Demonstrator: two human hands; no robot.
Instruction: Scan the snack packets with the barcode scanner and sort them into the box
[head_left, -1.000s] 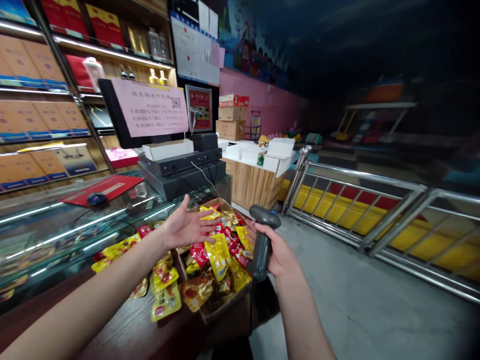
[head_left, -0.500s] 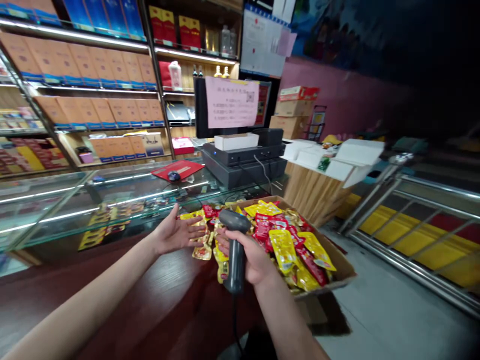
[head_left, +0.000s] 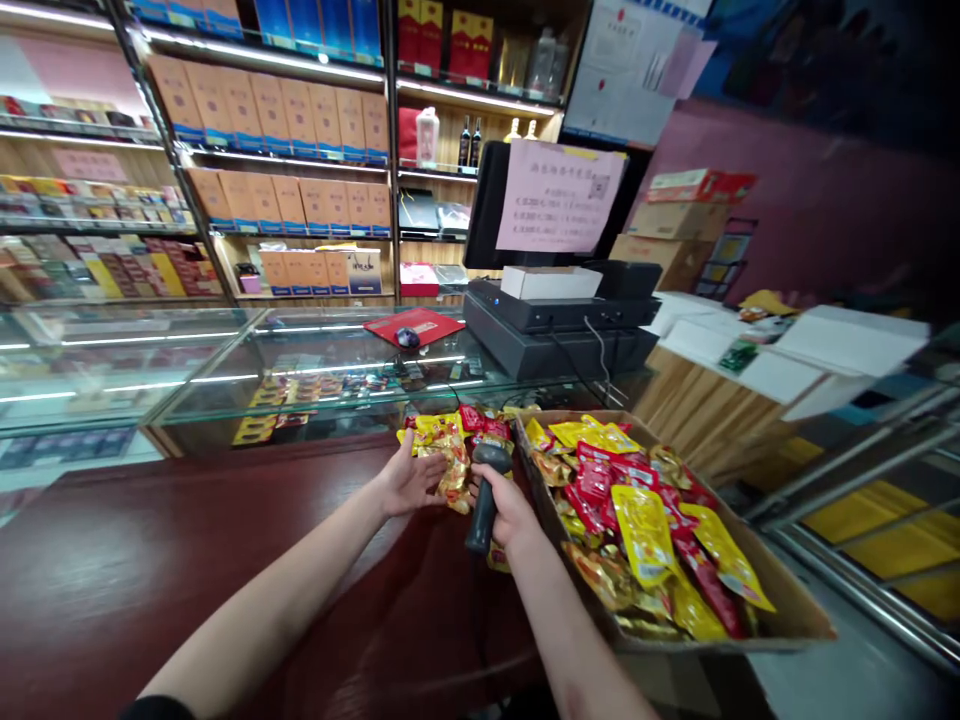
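The fingers of the right hand (head_left: 512,512) are curled around the handle of a dark handheld scanner (head_left: 482,515), at the centre of the frame. The fingers of the left hand (head_left: 407,482), just left of centre, are extended and parted, thumb raised, and grip nothing; contact with the loose packets (head_left: 450,460) behind them cannot be determined. These yellow, red and gold packets lie at the centre, on the dark red counter (head_left: 187,570). An open cardboard box (head_left: 789,592), lower right, contains further packets (head_left: 641,530) in the same colours. A glass display case (head_left: 217,400) extends across the middle left. A monitor (head_left: 486,205) bearing a pink notice (head_left: 559,195) stands above centre; stocked shelves (head_left: 292,158) occupy the upper left.
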